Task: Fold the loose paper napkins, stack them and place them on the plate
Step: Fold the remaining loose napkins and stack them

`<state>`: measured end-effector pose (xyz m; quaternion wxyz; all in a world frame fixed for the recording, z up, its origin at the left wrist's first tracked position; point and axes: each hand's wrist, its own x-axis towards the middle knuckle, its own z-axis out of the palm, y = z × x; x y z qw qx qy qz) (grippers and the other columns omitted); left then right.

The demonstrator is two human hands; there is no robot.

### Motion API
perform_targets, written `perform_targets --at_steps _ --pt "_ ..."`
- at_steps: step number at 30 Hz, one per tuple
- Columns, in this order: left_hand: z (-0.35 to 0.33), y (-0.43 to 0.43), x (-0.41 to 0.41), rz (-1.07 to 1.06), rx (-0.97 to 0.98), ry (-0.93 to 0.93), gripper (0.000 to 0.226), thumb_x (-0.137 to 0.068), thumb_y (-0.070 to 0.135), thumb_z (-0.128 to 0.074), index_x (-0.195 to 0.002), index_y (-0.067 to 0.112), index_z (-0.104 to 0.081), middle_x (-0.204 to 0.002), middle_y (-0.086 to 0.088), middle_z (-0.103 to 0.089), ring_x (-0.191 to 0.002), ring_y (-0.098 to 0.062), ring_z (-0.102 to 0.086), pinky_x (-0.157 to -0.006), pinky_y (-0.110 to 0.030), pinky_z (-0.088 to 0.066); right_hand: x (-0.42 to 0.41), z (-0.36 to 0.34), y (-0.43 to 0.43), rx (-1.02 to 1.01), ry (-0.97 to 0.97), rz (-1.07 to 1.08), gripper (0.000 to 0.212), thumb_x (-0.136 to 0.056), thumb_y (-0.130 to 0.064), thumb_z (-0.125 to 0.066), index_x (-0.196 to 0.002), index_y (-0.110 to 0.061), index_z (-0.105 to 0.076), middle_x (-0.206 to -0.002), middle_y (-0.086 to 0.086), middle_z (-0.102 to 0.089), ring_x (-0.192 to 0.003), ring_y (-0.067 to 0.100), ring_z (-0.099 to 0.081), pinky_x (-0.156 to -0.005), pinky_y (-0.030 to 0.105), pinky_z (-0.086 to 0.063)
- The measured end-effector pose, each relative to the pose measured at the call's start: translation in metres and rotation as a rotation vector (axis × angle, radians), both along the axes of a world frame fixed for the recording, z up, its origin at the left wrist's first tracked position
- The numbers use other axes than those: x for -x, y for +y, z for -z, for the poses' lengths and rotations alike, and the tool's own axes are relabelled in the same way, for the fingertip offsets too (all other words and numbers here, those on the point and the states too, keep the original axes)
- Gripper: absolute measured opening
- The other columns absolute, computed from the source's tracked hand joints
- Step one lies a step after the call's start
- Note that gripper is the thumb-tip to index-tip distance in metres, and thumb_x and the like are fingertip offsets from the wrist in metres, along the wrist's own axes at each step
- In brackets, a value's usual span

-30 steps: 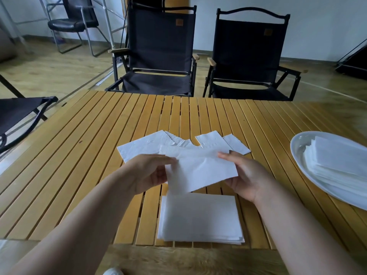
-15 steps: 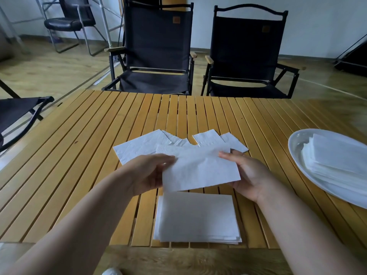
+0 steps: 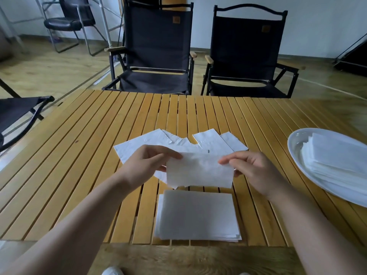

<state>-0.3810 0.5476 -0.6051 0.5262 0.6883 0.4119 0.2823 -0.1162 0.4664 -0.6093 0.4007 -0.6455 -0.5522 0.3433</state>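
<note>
Napkin (image 3: 199, 170) pinched between left hand (image 3: 148, 162), right hand (image 3: 251, 168).

The left forearm (image 3: 69, 225) and the right forearm (image 3: 317, 235) are bare along all that shows of them, from the lower edge of the view up to the wrists. The left grip (image 3: 147, 165) and the right grip (image 3: 252, 171) are bare too. Below the near edge of the bench (image 3: 59, 175), at the bottom of the view, sits what looks like the rounded white toe of a shoe (image 3: 112, 271).
</note>
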Motion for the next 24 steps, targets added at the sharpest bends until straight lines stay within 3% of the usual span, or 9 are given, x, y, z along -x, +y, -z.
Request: perform_targets --at_steps 2,5,8,10,13,17,20,24 --pt "0.003 0.001 -0.002 -0.037 -0.042 0.0 0.024 -0.099 0.011 -0.056 -0.101 0.02 -0.078 -0.1 0.006 -0.076 -0.095 -0.014 -0.07 -0.084 -0.032 -0.058 0.001 0.003 0.003 -0.053 0.008 0.021 0.016 -0.093 -0.017 -0.068 -0.097 -0.03 -0.076 -0.078 -0.005 -0.074 -0.072 0.017 -0.065 -0.075 0.038 -0.055" --pt "0.005 0.004 -0.004 -0.087 -0.082 0.032 0.021 -0.092 0.009 -0.067 -0.098 0.028 -0.076 -0.092 0.008 -0.076 -0.084 -0.013 -0.072 -0.077 -0.033 -0.058 -0.002 0.006 0.006 -0.038 -0.015 0.028 0.027 -0.09 -0.023 -0.073 -0.115 -0.031 -0.067 -0.056 0.001 -0.057 -0.058 0.016 -0.057 -0.075 0.033 -0.051" --pt "0.002 0.006 -0.002 -0.085 0.025 0.018 0.033 -0.089 0.004 -0.07 -0.109 0.031 -0.069 -0.083 0.005 -0.076 -0.081 -0.016 -0.074 -0.078 -0.035 -0.06 -0.005 0.0 0.006 0.093 0.069 0.056 0.029 -0.084 -0.028 -0.078 -0.111 -0.02 -0.07 -0.073 0.014 -0.07 -0.058 0.022 -0.057 -0.059 0.031 -0.05" --pt "-0.003 0.005 0.002 -0.035 0.14 0.036 0.034 -0.088 0.005 -0.071 -0.114 0.026 -0.067 -0.069 0.008 -0.072 -0.075 -0.012 -0.072 -0.077 -0.033 -0.061 -0.007 -0.004 0.003 0.217 0.141 0.014 0.029 -0.082 -0.027 -0.079 -0.098 -0.004 -0.07 -0.075 0.023 -0.067 -0.052 0.021 -0.058 -0.043 0.023 -0.038" --pt "-0.007 0.0 0.007 0.069 0.277 0.165 0.016 -0.088 0.009 -0.071 -0.104 0.014 -0.073 -0.074 0.002 -0.074 -0.072 -0.015 -0.073 -0.067 -0.028 -0.06 -0.009 -0.008 -0.002 0.402 0.131 -0.096 0.02 -0.086 -0.021 -0.075 -0.082 -0.004 -0.064 -0.058 0.006 -0.058 -0.037 0.013 -0.049 -0.037 0.017 -0.025" --pt "-0.007 -0.006 0.007 0.169 0.317 0.366 0.006 -0.089 0.015 -0.072 -0.094 0.013 -0.075 -0.079 -0.004 -0.075 -0.066 -0.016 -0.071 -0.06 -0.025 -0.055 -0.007 -0.01 -0.008 0.598 -0.027 -0.237 0.019 -0.084 -0.029 -0.077 -0.077 -0.014 -0.068 -0.07 0.009 -0.061 -0.042 0.013 -0.045 -0.041 0.017 -0.029" --pt "-0.008 -0.007 0.006 0.23 0.322 0.445 0.007 -0.091 0.019 -0.071 -0.093 0.014 -0.074 -0.079 -0.003 -0.076 -0.066 -0.015 -0.071 -0.058 -0.023 -0.054 -0.002 -0.01 -0.008 0.642 -0.105 -0.266 0.018 -0.085 -0.029 -0.077 -0.079 -0.015 -0.068 -0.06 -0.006 -0.063 -0.045 0.014 -0.045 -0.044 0.019 -0.031" --pt "-0.006 -0.007 0.004 0.256 0.334 0.521 0.011 -0.089 0.024 -0.073 -0.092 0.013 -0.072 -0.078 -0.001 -0.076 -0.066 -0.015 -0.072 -0.058 -0.022 -0.053 0.002 -0.01 -0.007 0.651 -0.146 -0.263 0.019 -0.085 -0.029 -0.077 -0.081 -0.013 -0.068 -0.062 -0.005 -0.066 -0.044 0.012 -0.045 -0.047 0.021 -0.034"
